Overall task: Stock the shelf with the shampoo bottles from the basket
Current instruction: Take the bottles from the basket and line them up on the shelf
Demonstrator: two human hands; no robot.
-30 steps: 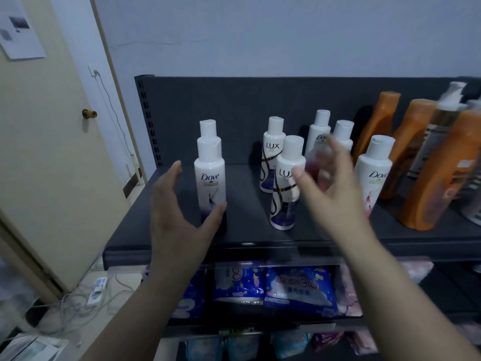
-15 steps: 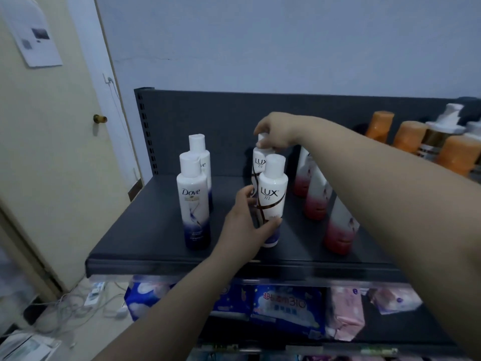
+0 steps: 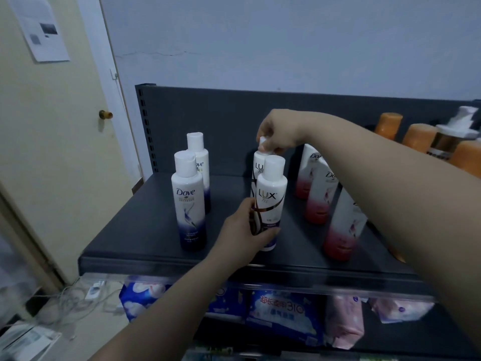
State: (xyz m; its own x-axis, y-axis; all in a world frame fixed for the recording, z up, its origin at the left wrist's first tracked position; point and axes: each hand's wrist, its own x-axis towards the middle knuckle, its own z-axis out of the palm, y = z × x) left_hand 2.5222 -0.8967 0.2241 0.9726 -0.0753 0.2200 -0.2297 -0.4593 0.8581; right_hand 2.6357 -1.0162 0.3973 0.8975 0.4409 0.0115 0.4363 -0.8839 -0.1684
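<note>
Head view: your left hand [image 3: 244, 230] wraps the front Lux bottle [image 3: 270, 199], right hand [image 3: 278, 131] pinches the rear Lux bottle [image 3: 257, 168] by its cap; nudging either could topple its touching neighbour.

My right forearm [image 3: 377, 162] covers the upper parts of the three pink-bottomed Dove bottles [image 3: 318, 201], so I can't read their caps. My right hand [image 3: 278, 131] hides most of the rear LUX bottle's cap [image 3: 262, 140]. The pump bottle [image 3: 453, 136] at the right edge is smeared by blur. Print on the paper sheet [image 3: 39, 27] on the door is too small to read.
</note>
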